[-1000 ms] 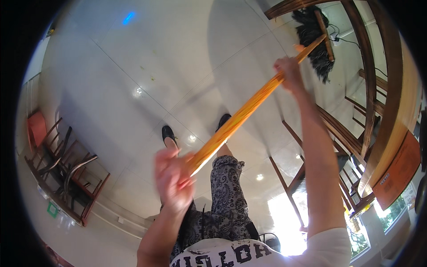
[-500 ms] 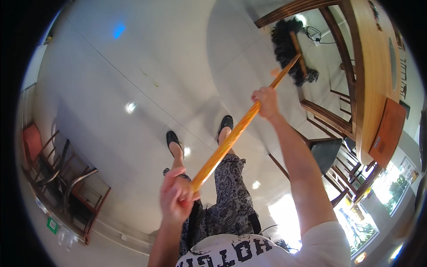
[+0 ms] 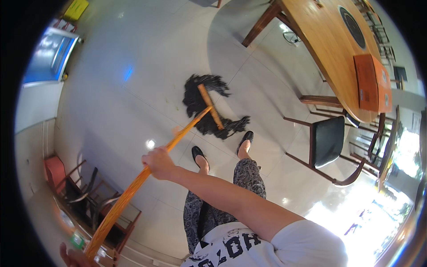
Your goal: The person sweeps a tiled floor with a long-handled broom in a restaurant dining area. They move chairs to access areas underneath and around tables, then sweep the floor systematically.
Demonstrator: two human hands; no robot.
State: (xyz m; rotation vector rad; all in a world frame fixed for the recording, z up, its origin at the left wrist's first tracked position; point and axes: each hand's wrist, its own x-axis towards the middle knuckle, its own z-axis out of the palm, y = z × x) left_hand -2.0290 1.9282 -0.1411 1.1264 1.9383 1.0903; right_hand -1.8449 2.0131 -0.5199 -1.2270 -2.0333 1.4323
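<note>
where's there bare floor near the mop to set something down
Bare floor runs left from the mop head toward the blue unit, bar a few specks, and right toward the upper table leg. Crowded: right, around the wooden table and black chair; lower left, by the clustered chairs near the mop handle.

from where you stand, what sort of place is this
Probably a restaurant or similar eating place, though it could be a large dining room: a long wooden table has a round dark inset in its top, and a black-padded chair stands beside it.

Hands (image 3: 159, 163) at handle (image 3: 124, 200), black mop head (image 3: 193, 100); pale floor (image 3: 151, 53)
</note>
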